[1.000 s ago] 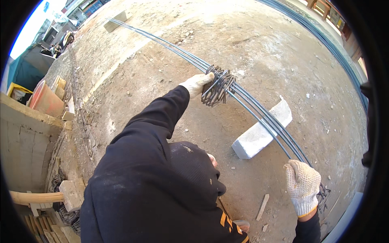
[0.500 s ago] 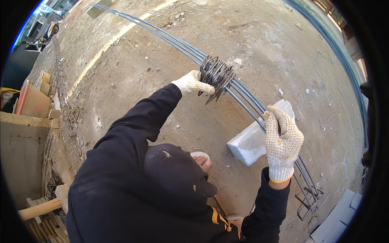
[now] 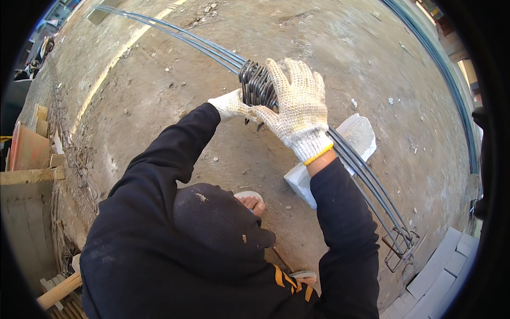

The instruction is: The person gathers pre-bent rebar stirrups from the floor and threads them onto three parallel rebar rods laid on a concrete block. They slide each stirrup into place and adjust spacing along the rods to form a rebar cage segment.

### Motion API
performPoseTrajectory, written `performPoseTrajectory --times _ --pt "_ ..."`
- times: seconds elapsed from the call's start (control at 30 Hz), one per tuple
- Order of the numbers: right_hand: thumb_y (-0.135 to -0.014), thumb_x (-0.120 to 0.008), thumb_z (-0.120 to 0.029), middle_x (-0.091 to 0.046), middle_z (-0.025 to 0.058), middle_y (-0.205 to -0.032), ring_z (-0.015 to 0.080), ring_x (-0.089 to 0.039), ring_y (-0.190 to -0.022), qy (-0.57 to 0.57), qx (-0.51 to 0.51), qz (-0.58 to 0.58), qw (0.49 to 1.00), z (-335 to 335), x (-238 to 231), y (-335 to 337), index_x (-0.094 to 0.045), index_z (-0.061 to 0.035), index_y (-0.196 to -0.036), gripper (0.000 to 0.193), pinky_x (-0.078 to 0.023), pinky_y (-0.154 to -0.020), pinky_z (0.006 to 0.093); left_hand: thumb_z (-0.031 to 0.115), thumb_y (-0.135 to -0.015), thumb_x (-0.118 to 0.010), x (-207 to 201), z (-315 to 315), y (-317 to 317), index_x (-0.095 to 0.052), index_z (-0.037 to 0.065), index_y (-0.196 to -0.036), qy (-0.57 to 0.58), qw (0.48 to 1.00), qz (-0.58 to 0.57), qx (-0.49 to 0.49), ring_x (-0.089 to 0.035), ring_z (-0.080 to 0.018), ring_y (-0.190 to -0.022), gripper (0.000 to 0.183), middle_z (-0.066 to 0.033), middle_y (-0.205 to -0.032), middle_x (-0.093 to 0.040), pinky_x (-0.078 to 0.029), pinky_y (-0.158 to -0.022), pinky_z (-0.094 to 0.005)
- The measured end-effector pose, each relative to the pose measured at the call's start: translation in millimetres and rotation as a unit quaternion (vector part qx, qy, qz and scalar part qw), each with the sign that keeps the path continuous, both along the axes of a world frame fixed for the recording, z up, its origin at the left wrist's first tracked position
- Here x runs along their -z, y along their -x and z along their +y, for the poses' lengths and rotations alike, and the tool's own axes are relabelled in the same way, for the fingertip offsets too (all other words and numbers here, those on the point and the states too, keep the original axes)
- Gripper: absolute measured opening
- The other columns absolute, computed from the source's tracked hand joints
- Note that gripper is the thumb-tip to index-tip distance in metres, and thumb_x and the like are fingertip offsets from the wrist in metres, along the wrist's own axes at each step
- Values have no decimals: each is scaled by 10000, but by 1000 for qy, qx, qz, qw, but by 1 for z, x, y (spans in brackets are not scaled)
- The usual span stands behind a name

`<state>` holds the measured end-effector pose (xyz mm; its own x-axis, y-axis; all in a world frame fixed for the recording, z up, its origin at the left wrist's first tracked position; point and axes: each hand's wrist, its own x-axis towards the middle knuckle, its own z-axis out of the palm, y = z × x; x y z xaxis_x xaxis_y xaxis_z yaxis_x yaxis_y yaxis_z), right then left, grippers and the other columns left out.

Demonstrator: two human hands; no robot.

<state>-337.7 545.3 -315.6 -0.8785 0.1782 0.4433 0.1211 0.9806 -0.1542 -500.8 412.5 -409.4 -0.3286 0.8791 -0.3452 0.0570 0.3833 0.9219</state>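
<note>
A bunch of dark bent-wire rebar stirrups [image 3: 256, 85] hangs packed together around several long steel bars [image 3: 366, 173], which run from the far left to the near right. My left hand [image 3: 229, 104], in a dotted white work glove, grips the left side of the bunch; its fingertips are hidden behind the wire. Against the bunch's right side lies my right hand [image 3: 300, 106], gloved alike, with fingers spread and thumb reaching toward the left hand. More stirrups [image 3: 401, 247] sit at the bars' near right end.
Under the bars stands a whitish block [image 3: 357, 139], and another block [image 3: 98, 16] supports their far end. Long bars [image 3: 446, 69] lie along the right side. Grey blocks [image 3: 438, 271] are at lower right; a reddish container [image 3: 29, 149] and a concrete wall [image 3: 26, 212] at left.
My right hand has moved left and away from me, from beside the bars near the block to the stirrups, its fingers spreading. The left hand stays at the bunch. The view has shifted slightly.
</note>
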Motion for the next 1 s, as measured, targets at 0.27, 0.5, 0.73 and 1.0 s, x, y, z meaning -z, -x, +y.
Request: performPoseTrajectory --times 0.27,0.5,0.73,1.0 --pt "-849 -703 -427 -593 97 -1365 326 -570 -1227 216 -89 -157 960 15 9 57 -558 -202 -1385 598 -440 -1054 423 140 -727 -875 -17 -4 0 -590 19 -1253 6 995 -65 75 -612 -171 -993 610 -91 -1074 -669 -526 -860 -350" --pt "-903 -585 -512 -700 147 -1141 343 -655 -1050 227 -81 -79 967 33 24 66 -695 -141 -1152 460 -499 -910 444 230 -723 -903 -16 -12 -9 -657 59 -1195 -88 987 -130 47 -613 -98 -828 559 -10 -1002 -704 -500 -688 -273" --pt "-918 -579 -547 -594 146 -1358 357 -545 -1248 159 -40 -83 983 25 23 57 -524 -181 -1426 629 -409 -1063 455 206 -738 -876 -36 -9 -27 -663 69 -1195 -2 990 -139 -32 -645 -111 -885 523 -33 -999 -718 -519 -730 -279" --pt "-947 -564 -497 -600 98 -1360 342 -521 -1278 75 -105 -113 985 38 24 57 -555 -275 -1404 509 -384 -1090 463 -53 -827 -689 -76 -14 -21 -556 -26 -1273 -36 948 -310 -59 -724 -297 -937 466 -205 -1115 -681 -613 -792 -390"
